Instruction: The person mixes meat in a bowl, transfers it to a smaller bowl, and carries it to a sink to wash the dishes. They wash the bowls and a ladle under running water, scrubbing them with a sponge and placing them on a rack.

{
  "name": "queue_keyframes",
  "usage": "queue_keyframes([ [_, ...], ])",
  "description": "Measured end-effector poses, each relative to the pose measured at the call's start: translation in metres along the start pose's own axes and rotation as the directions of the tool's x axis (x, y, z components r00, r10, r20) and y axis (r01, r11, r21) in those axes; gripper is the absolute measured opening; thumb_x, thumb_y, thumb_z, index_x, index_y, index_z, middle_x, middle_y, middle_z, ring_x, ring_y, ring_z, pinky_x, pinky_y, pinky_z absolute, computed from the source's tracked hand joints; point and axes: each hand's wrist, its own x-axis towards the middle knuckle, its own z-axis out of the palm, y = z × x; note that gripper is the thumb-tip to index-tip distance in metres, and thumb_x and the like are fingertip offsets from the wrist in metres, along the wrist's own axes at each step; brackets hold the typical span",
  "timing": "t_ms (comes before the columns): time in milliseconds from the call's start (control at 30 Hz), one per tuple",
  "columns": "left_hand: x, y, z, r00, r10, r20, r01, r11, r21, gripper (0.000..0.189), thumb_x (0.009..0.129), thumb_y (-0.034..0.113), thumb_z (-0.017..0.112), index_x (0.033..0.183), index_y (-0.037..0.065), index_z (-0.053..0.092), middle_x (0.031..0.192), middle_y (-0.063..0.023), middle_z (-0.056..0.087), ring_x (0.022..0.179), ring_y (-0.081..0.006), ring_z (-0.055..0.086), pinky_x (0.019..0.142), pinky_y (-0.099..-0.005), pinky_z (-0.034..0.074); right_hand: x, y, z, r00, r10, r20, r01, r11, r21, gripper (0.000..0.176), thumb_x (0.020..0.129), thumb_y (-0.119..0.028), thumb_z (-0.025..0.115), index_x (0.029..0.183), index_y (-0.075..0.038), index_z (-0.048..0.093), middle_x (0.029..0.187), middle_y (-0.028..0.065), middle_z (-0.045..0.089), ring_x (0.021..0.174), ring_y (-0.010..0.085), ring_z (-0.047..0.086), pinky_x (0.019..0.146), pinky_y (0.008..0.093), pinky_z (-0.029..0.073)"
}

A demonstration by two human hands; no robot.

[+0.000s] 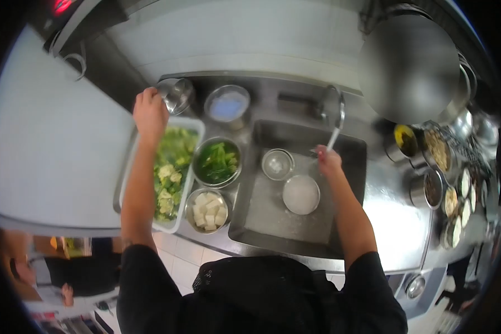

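Observation:
At the back left of the counter, my left hand [150,114] is closed at the rim of a shiny metal bowl [177,96]; its fingertips are partly hidden. My right hand [329,160] grips the white end of the faucet spout [334,138] over the sink [250,222]. Below it in the sink sit a small metal bowl [278,164] and a round container of whitish, cloudy contents [301,195]. A white tray [197,133] of cut broccoli and cauliflower [168,177] lies under my left forearm.
Between tray and sink stand a bowl of green vegetables [219,162], a bowl of white tofu-like cubes [206,211] and a pot with bluish-white contents [227,104]. Several metal containers of food [433,188] line the right. A large round pan [412,67] hangs at upper right. Another person [67,278] is at lower left.

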Motion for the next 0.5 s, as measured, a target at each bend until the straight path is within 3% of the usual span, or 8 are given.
queue_keyframes([
  [100, 0.016, 0.100, -0.012, 0.970, -0.150, -0.192, 0.089, 0.952, -0.291, 0.011, 0.067, -0.003, 0.058, 0.065, 0.000, 0.048, 0.104, -0.0129, 0.058, 0.091, -0.0336, 0.054, 0.082, -0.0412, 0.045, -0.017, -0.001, 0.004, 0.997, 0.005, -0.083, 0.004, 0.994, 0.112, 0.017, 0.090, -0.011, 0.067, 0.104, -0.001, 0.062, 0.075, 0.0051, 0.060, 0.060, 0.0120, 0.055, 0.043, 0.0259, 0.040],
  [133, 0.014, 0.136, -0.013, 0.959, -0.229, -0.168, 0.152, 0.915, -0.375, 0.014, 0.067, -0.004, 0.057, 0.063, 0.001, 0.044, 0.105, -0.0136, 0.058, 0.093, -0.0338, 0.054, 0.085, -0.0400, 0.043, -0.042, -0.013, 0.026, 0.983, -0.047, -0.176, 0.022, 0.990, -0.141, 0.025, 0.089, -0.023, 0.071, 0.078, -0.007, 0.054, 0.061, -0.0006, 0.050, 0.048, 0.0087, 0.045, 0.039, 0.0270, 0.030],
  [300, -0.070, 0.342, 0.071, 0.769, -0.587, 0.253, 0.482, 0.274, -0.832, 0.015, 0.063, -0.012, 0.047, 0.062, 0.000, 0.038, 0.091, -0.0168, 0.058, 0.091, -0.0341, 0.055, 0.084, -0.0423, 0.043, -0.078, -0.025, 0.044, 0.949, -0.295, -0.111, 0.209, 0.852, -0.480, 0.014, 0.086, -0.016, 0.065, 0.086, -0.002, 0.068, 0.069, 0.0040, 0.059, 0.058, 0.0140, 0.053, 0.052, 0.0347, 0.042],
  [333, -0.094, 0.381, 0.094, 0.686, -0.622, 0.379, 0.558, 0.115, -0.822, 0.016, 0.063, -0.013, 0.046, 0.062, 0.000, 0.037, 0.085, -0.0171, 0.059, 0.085, -0.0345, 0.058, 0.080, -0.0429, 0.045, -0.081, -0.010, 0.025, 0.918, -0.370, 0.143, 0.392, 0.792, -0.468, 0.016, 0.086, -0.016, 0.063, 0.092, -0.002, 0.070, 0.073, 0.0042, 0.062, 0.068, 0.0130, 0.058, 0.061, 0.0320, 0.046],
  [367, -0.109, 0.403, 0.107, 0.406, -0.508, 0.759, 0.714, -0.342, -0.611, 0.015, 0.062, -0.011, 0.049, 0.060, 0.001, 0.041, 0.077, -0.0145, 0.058, 0.075, -0.0307, 0.057, 0.071, -0.0394, 0.046, -0.099, -0.009, 0.029, 0.960, -0.252, 0.122, 0.269, 0.710, -0.650, 0.017, 0.088, -0.016, 0.061, 0.092, -0.002, 0.069, 0.077, 0.0099, 0.067, 0.074, 0.0190, 0.063, 0.067, 0.0328, 0.048],
  [400, -0.114, 0.418, 0.116, 0.114, -0.200, 0.973, 0.693, -0.686, -0.222, 0.015, 0.061, -0.010, 0.053, 0.059, 0.002, 0.044, 0.070, -0.0119, 0.057, 0.064, -0.0269, 0.057, 0.063, -0.0358, 0.046, -0.113, -0.001, 0.019, 0.913, -0.315, 0.258, 0.400, 0.572, -0.716, 0.020, 0.090, -0.017, 0.059, 0.094, 0.001, 0.068, 0.078, 0.0114, 0.066, 0.072, 0.0197, 0.063, 0.066, 0.0338, 0.049],
  [433, -0.110, 0.429, 0.122, 0.110, -0.188, 0.976, 0.670, -0.711, -0.212, 0.015, 0.061, -0.010, 0.053, 0.059, 0.002, 0.044, 0.070, -0.0119, 0.057, 0.064, -0.0269, 0.057, 0.063, -0.0358, 0.046, -0.130, 0.007, 0.004, 0.848, -0.345, 0.403, 0.523, 0.415, -0.745, 0.023, 0.092, -0.018, 0.057, 0.095, 0.003, 0.066, 0.079, 0.0129, 0.066, 0.070, 0.0204, 0.062, 0.065, 0.0347, 0.049],
  [500, -0.098, 0.445, 0.135, 0.362, -0.379, 0.852, 0.877, -0.173, -0.449, 0.011, 0.062, -0.006, 0.057, 0.059, 0.002, 0.049, 0.058, -0.0107, 0.052, 0.049, -0.0255, 0.050, 0.051, -0.0353, 0.042, -0.147, 0.012, -0.033, 0.757, -0.277, 0.592, 0.578, -0.136, -0.804, 0.025, 0.094, -0.021, 0.057, 0.097, 0.003, 0.065, 0.085, 0.0169, 0.067, 0.079, 0.0243, 0.064, 0.074, 0.0370, 0.050],
])
